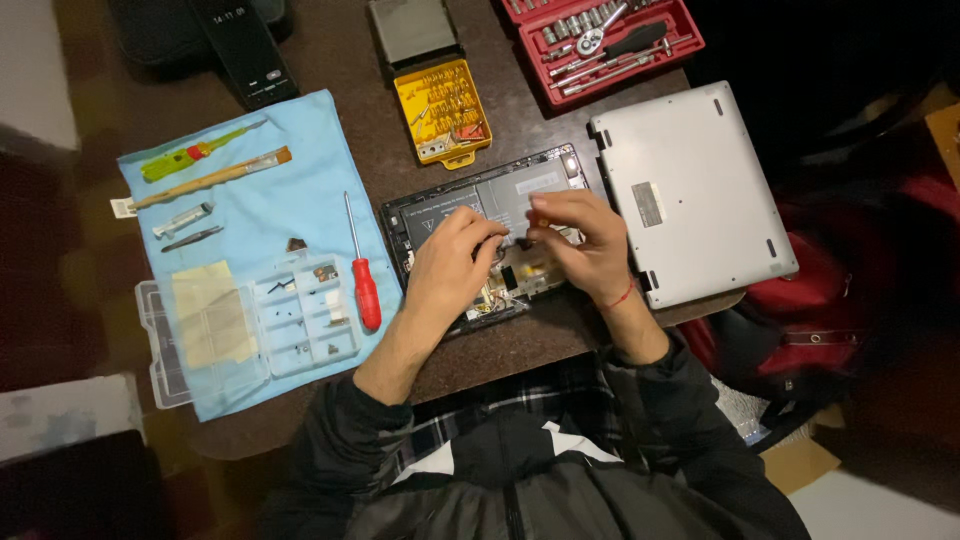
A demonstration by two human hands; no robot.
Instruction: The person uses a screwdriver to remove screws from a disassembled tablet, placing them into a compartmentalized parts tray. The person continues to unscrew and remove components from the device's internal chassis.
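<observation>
Your two hands meet over the opened laptop base [470, 215] in the middle of the frame, its dark inside with battery and boards facing up on the brown table [520, 345]. Your left hand [452, 262] rests on the lower part of that base with its fingers curled down onto the boards; whether it grips anything there cannot be told. Your right hand [585, 240] is pinched shut, thumb and fingertips together on a small orange-tipped piece just above the boards — too small to name. A red thread circles the right wrist. To the right of the base, touching its edge, lies the silver bottom cover [700, 190], underside up. Above the base, at the top centre, sits a yellow bit case [443, 112], and at the upper right a red socket set [600, 40] lies open. Left of centre a blue cloth [270, 190] carries a red-handled screwdriver [362, 275], a brush [215, 178], a green tool [195, 152] and a clear parts box [250, 325] with small screws in its compartments. A dark phone [243, 45] lies at the upper left.
</observation>
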